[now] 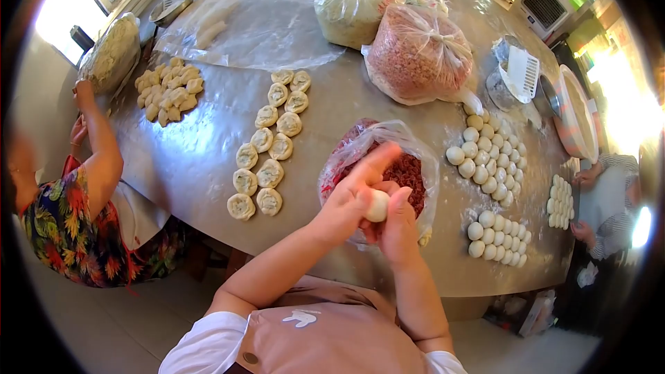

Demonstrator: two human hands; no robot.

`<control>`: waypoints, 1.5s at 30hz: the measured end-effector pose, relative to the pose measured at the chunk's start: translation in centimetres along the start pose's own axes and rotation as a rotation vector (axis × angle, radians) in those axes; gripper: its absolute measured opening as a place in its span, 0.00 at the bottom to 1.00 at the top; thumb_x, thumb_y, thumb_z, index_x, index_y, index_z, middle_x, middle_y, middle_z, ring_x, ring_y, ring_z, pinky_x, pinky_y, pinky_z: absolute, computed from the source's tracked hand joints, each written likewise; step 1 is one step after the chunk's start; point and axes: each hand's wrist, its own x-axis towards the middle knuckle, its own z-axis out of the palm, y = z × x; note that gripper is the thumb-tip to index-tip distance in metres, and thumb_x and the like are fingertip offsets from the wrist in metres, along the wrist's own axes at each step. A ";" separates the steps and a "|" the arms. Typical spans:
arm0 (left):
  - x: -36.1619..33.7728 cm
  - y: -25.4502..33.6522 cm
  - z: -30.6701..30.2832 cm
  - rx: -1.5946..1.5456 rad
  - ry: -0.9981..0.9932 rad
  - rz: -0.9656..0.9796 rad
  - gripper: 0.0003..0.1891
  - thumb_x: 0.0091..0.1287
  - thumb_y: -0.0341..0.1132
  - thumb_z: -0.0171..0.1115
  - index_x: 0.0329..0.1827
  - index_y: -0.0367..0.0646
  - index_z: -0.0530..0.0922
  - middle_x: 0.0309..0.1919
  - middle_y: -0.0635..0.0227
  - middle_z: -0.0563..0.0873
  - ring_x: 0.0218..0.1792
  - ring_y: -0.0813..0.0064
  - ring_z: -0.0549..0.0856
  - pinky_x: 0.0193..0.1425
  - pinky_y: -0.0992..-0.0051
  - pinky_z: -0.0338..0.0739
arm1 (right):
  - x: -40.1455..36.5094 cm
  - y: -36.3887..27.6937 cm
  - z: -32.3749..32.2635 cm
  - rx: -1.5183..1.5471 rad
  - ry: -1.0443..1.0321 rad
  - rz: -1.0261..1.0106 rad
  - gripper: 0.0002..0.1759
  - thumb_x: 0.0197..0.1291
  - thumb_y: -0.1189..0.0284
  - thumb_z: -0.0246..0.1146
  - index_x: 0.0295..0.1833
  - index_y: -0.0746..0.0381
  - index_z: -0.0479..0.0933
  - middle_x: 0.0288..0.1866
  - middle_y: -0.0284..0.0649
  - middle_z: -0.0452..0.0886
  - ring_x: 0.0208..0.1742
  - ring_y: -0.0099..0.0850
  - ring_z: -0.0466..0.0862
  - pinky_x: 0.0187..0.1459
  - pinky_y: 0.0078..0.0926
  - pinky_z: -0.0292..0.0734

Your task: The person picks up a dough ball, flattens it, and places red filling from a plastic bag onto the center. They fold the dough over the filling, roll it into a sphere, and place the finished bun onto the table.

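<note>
As red filling sits in an open plastic bag (420, 149) at the near edge of the metal table (298, 187), the left hand (397, 225) and right hand (350, 201) cup a dough ball (377, 206) together.

Bare forearms (280, 266) angled inward, left hand (350, 201) and right hand (400, 235) meeting, left fingers (379, 161) stretched forward, right thumb (399, 201) raised
</note>
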 end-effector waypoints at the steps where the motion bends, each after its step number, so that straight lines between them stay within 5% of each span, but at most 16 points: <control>1: 0.3 -0.7 -0.3 0.072 0.001 0.039 0.30 0.73 0.59 0.49 0.60 0.40 0.78 0.58 0.63 0.80 0.65 0.69 0.74 0.39 0.72 0.80 | 0.0 0.1 0.0 0.018 -0.042 0.046 0.36 0.69 0.36 0.41 0.54 0.60 0.70 0.33 0.35 0.77 0.24 0.20 0.74 0.23 0.14 0.68; 3: 0.8 -1.9 -0.9 0.216 0.012 0.117 0.24 0.76 0.53 0.49 0.54 0.40 0.82 0.48 0.64 0.86 0.67 0.71 0.73 0.31 0.77 0.78 | 0.0 0.0 0.9 -0.067 0.049 -0.050 0.35 0.71 0.39 0.41 0.55 0.62 0.71 0.34 0.35 0.77 0.26 0.21 0.76 0.25 0.17 0.70; 4: 0.8 -2.3 -0.9 0.171 0.045 0.114 0.22 0.76 0.50 0.50 0.52 0.40 0.83 0.44 0.64 0.87 0.67 0.70 0.73 0.35 0.76 0.79 | 0.1 0.3 1.4 -0.103 0.091 -0.112 0.33 0.73 0.43 0.41 0.55 0.62 0.72 0.34 0.35 0.77 0.26 0.20 0.76 0.26 0.17 0.70; 6: 0.8 -2.3 -0.8 0.197 0.027 0.089 0.30 0.74 0.59 0.45 0.61 0.41 0.76 0.53 0.63 0.82 0.68 0.67 0.72 0.50 0.72 0.77 | -0.2 0.3 1.0 -0.256 0.114 -0.146 0.28 0.75 0.48 0.42 0.56 0.62 0.72 0.36 0.35 0.77 0.29 0.21 0.77 0.28 0.18 0.71; 8: 0.2 -1.9 0.2 0.104 0.016 -0.009 0.39 0.70 0.68 0.41 0.69 0.43 0.68 0.63 0.63 0.75 0.70 0.64 0.69 0.60 0.69 0.73 | -1.0 -0.2 -0.4 -0.054 0.051 -0.027 0.27 0.75 0.47 0.43 0.55 0.61 0.72 0.36 0.35 0.77 0.28 0.21 0.77 0.28 0.18 0.71; 10: 0.9 -2.6 0.6 0.084 -0.032 0.016 0.55 0.59 0.81 0.34 0.80 0.47 0.48 0.78 0.66 0.55 0.76 0.63 0.59 0.67 0.64 0.67 | -2.5 -1.3 -1.9 0.143 0.067 0.061 0.28 0.73 0.44 0.44 0.53 0.59 0.71 0.35 0.36 0.79 0.26 0.23 0.76 0.26 0.19 0.70; 11: 0.9 -2.7 0.2 0.080 -0.025 0.007 0.55 0.59 0.81 0.36 0.80 0.47 0.49 0.79 0.66 0.54 0.78 0.64 0.51 0.72 0.60 0.57 | -3.4 -1.2 -3.5 0.276 0.094 0.077 0.30 0.73 0.43 0.43 0.53 0.59 0.72 0.34 0.37 0.79 0.25 0.24 0.76 0.26 0.21 0.70; 13: 1.0 -3.1 0.0 0.117 0.034 0.088 0.54 0.60 0.80 0.38 0.80 0.47 0.50 0.78 0.66 0.56 0.74 0.64 0.60 0.72 0.60 0.55 | -6.1 -0.4 -7.8 0.540 0.159 0.067 0.32 0.72 0.41 0.42 0.52 0.60 0.73 0.33 0.38 0.80 0.24 0.27 0.74 0.27 0.23 0.70; 17: -0.1 -2.6 -1.4 0.082 0.006 -0.023 0.35 0.73 0.57 0.50 0.74 0.41 0.61 0.67 0.59 0.72 0.62 0.66 0.76 0.63 0.67 0.70 | -13.3 -1.1 -16.6 0.531 0.732 -0.047 0.28 0.72 0.44 0.45 0.47 0.57 0.74 0.27 0.36 0.79 0.23 0.25 0.76 0.25 0.22 0.71; 19: -0.4 -2.9 -1.6 0.082 0.027 -0.049 0.27 0.77 0.49 0.46 0.72 0.41 0.63 0.64 0.60 0.75 0.61 0.68 0.76 0.63 0.67 0.71 | -17.5 0.0 -22.3 0.190 1.081 -0.067 0.26 0.70 0.44 0.49 0.42 0.57 0.74 0.26 0.33 0.76 0.22 0.23 0.73 0.24 0.22 0.69; 23: -0.9 -3.1 -1.5 0.160 0.028 -0.098 0.24 0.78 0.45 0.44 0.71 0.41 0.64 0.62 0.62 0.76 0.59 0.69 0.78 0.61 0.69 0.73 | -22.6 -1.8 -28.9 -0.441 1.520 0.252 0.26 0.69 0.46 0.52 0.41 0.59 0.76 0.23 0.32 0.75 0.17 0.20 0.72 0.19 0.18 0.66; 27: -1.1 -2.9 -1.1 0.209 0.029 -0.080 0.22 0.78 0.42 0.45 0.69 0.40 0.65 0.61 0.62 0.77 0.59 0.69 0.78 0.60 0.70 0.73 | -24.0 -1.7 -33.5 -0.815 1.466 0.507 0.35 0.68 0.42 0.48 0.45 0.67 0.78 0.33 0.47 0.83 0.24 0.33 0.82 0.31 0.30 0.78; 33: -1.6 -3.0 -1.2 0.225 0.038 -0.125 0.22 0.78 0.42 0.46 0.68 0.39 0.66 0.58 0.62 0.79 0.57 0.69 0.79 0.60 0.70 0.74 | -22.6 0.9 -38.5 -1.320 1.414 0.655 0.41 0.69 0.39 0.39 0.49 0.69 0.76 0.41 0.53 0.83 0.28 0.40 0.84 0.37 0.35 0.79; 39: -2.3 -2.6 -1.5 0.182 0.061 -0.132 0.21 0.76 0.41 0.49 0.67 0.39 0.68 0.57 0.63 0.79 0.57 0.71 0.79 0.60 0.71 0.73 | -23.1 -2.7 -36.0 -0.503 1.286 0.580 0.44 0.68 0.34 0.36 0.58 0.66 0.71 0.38 0.46 0.83 0.18 0.28 0.77 0.21 0.24 0.72; 42: -3.4 -1.2 -2.9 0.192 0.131 -0.056 0.21 0.77 0.41 0.48 0.67 0.40 0.68 0.57 0.64 0.79 0.56 0.70 0.80 0.59 0.72 0.73 | -23.6 -5.0 -31.5 -0.691 1.459 0.595 0.42 0.69 0.36 0.37 0.64 0.62 0.68 0.38 0.43 0.83 0.16 0.22 0.73 0.19 0.20 0.70; 45: -5.4 -0.1 -6.4 0.218 0.275 0.035 0.21 0.77 0.41 0.47 0.67 0.40 0.68 0.56 0.64 0.80 0.56 0.70 0.80 0.59 0.72 0.73 | -24.1 -4.2 -29.8 -0.480 1.479 0.303 0.36 0.72 0.40 0.38 0.64 0.59 0.69 0.36 0.39 0.82 0.17 0.20 0.73 0.20 0.18 0.69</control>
